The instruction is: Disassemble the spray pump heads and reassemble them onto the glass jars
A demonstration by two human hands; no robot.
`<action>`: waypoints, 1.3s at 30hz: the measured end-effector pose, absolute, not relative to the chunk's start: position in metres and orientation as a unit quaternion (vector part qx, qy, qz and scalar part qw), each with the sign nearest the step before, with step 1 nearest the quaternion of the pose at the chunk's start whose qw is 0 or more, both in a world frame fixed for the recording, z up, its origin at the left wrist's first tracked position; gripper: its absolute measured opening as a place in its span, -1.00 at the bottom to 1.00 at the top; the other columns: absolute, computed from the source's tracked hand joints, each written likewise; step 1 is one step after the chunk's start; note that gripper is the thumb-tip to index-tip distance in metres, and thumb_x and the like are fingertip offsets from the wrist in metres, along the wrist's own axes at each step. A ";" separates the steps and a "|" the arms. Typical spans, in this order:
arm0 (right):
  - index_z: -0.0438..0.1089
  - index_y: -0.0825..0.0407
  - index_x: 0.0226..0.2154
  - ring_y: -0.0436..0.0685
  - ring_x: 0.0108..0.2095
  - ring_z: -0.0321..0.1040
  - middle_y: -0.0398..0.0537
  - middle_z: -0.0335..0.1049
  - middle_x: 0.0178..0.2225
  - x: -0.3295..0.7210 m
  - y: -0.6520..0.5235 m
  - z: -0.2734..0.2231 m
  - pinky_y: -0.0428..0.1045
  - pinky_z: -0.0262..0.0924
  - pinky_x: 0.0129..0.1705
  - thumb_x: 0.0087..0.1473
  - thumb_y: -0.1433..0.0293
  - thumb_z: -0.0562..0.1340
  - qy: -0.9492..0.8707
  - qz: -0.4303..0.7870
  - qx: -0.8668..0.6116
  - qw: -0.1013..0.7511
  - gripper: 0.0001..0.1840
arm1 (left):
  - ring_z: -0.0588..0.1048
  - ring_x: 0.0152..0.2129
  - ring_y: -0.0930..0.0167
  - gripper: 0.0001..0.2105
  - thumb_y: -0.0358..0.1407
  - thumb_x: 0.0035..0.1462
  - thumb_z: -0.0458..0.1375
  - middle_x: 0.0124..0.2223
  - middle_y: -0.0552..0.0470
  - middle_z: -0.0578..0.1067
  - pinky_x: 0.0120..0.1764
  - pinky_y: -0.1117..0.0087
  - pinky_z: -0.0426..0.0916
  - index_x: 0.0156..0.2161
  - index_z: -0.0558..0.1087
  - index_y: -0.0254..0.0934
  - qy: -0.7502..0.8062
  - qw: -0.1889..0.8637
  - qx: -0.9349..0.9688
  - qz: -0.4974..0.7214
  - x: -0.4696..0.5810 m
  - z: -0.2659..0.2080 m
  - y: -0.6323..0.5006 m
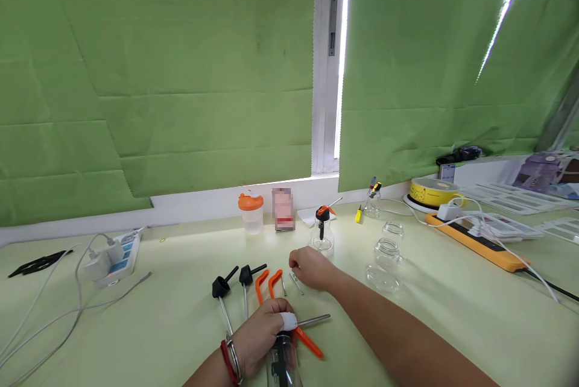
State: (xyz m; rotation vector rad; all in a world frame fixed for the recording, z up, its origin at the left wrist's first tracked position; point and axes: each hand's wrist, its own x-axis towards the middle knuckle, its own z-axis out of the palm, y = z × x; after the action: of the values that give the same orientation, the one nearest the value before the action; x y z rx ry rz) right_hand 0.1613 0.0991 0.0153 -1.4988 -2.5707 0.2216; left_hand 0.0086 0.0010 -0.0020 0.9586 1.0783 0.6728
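Observation:
My left hand (pixel 265 330) is closed around the black top of a clear glass bottle (pixel 284 366) at the bottom edge. An orange lever (pixel 309 343) and a metal rod (pixel 314 320) stick out to the right of the grip. White wrapping covers a fingertip of that hand. My right hand (pixel 312 267) rests low over the table with curled fingers; what they hold, if anything, is hidden. Just below it lies a small metal pin (pixel 296 283). Two orange levers (pixel 274 283) and two black caps with metal rods (pixel 221 286) lie to the left.
Behind my right hand stands a glass jar with a black-and-orange top (pixel 322 233). Several clear glass jars (pixel 382 275) stand to the right. An orange-lidded cup (pixel 251 213) is near the wall. Power strips (pixel 479 245) with white cables lie on both sides.

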 end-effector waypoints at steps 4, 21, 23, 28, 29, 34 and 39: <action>0.48 0.04 -0.31 0.06 -0.28 0.37 -0.07 0.50 -0.29 0.182 0.102 0.020 -0.12 0.08 -0.37 -0.06 0.54 0.13 -0.858 0.082 -0.502 0.074 -0.73 | 0.31 -0.81 0.47 -0.92 -0.38 -0.17 0.09 -0.68 0.19 0.26 -0.72 0.53 0.13 -0.48 0.26 -0.24 0.494 0.690 0.439 0.295 0.010 0.002 0.000; 0.51 0.00 -0.30 0.10 -0.25 0.38 -0.06 0.49 -0.26 0.183 0.087 0.011 -0.10 0.06 -0.35 -0.07 0.49 0.19 -0.855 0.062 -0.513 0.045 -0.75 | 0.34 -0.79 0.42 -0.91 -0.36 -0.18 0.09 -0.67 0.17 0.28 -0.70 0.49 0.15 -0.47 0.25 -0.24 0.492 0.684 0.452 0.293 0.010 0.002 0.000; 0.53 -0.01 -0.35 0.10 -0.26 0.38 -0.05 0.49 -0.28 0.182 0.082 0.013 -0.10 0.06 -0.36 -0.08 0.47 0.19 -0.859 0.060 -0.507 0.038 -0.77 | 0.32 -0.79 0.44 -0.91 -0.37 -0.18 0.10 -0.68 0.16 0.28 -0.70 0.47 0.16 -0.48 0.25 -0.24 0.491 0.688 0.448 0.291 0.010 0.003 -0.001; 0.54 0.04 -0.43 0.13 -0.29 0.38 0.02 0.48 -0.34 0.173 0.068 0.016 -0.08 0.05 -0.38 -0.03 0.43 0.16 -0.871 0.050 -0.489 0.017 -0.79 | 0.31 -0.79 0.46 -0.92 -0.39 -0.15 0.11 -0.66 0.14 0.31 -0.66 0.46 0.16 -0.48 0.27 -0.24 0.480 0.692 0.451 0.295 0.010 0.006 -0.001; 0.54 0.05 -0.42 0.14 -0.28 0.38 0.03 0.48 -0.33 0.171 0.066 0.015 -0.07 0.05 -0.38 -0.01 0.43 0.15 -0.872 0.048 -0.487 0.017 -0.77 | 0.32 -0.78 0.45 -0.92 -0.39 -0.14 0.11 -0.65 0.14 0.31 -0.66 0.46 0.15 -0.48 0.27 -0.24 0.479 0.691 0.453 0.296 0.009 0.006 -0.001; 0.52 0.04 -0.38 0.13 -0.28 0.38 0.02 0.46 -0.31 0.167 0.065 0.008 -0.07 0.05 -0.36 0.08 0.39 0.10 -0.881 0.044 -0.470 0.021 -0.73 | 0.32 -0.76 0.45 -0.90 -0.37 -0.17 0.13 -0.65 0.16 0.28 -0.66 0.48 0.12 -0.49 0.27 -0.24 0.483 0.684 0.461 0.294 0.009 0.006 -0.002; 0.48 0.02 -0.25 0.12 -0.24 0.36 -0.01 0.46 -0.25 0.178 0.066 0.014 -0.08 0.06 -0.29 0.11 0.37 0.09 -0.865 0.101 -0.480 0.105 -0.73 | 0.30 -0.75 0.50 -0.84 -0.43 -0.31 0.16 -0.60 0.16 0.32 -0.64 0.48 0.15 -0.50 0.30 -0.27 0.444 0.691 0.494 0.287 0.008 0.010 -0.005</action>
State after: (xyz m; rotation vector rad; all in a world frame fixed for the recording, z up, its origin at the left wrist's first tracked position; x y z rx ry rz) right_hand 0.1783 0.0659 0.0138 -1.4144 -2.5499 0.2965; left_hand 0.0077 -0.0046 0.0102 1.1042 0.9925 0.6407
